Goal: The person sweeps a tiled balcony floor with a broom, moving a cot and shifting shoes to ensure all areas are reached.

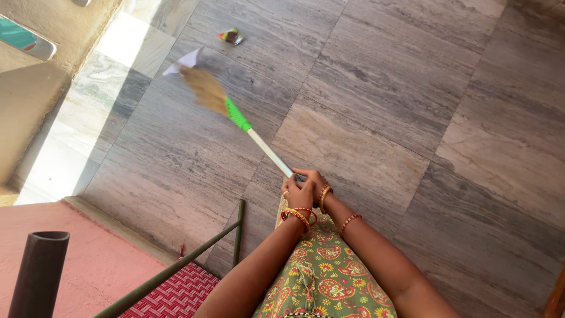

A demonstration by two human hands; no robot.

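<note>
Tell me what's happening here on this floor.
A person grips the end of a broom with both hands, left hand and right hand together on the white handle. The bristles touch a white paper scrap on the grey tiled floor. A small wrapper lies farther off, untouched.

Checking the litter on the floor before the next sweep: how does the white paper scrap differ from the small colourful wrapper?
The white paper scrap is plain white; the wrapper is multicoloured with a dark middle. The scrap looks larger and flat with pointed corners; the wrapper looks smaller and crumpled. The scrap lies right at the blurred bristles of the broom, held by both hands; the wrapper lies apart, farther away. Both lie on the grey stone-tile floor.
</note>
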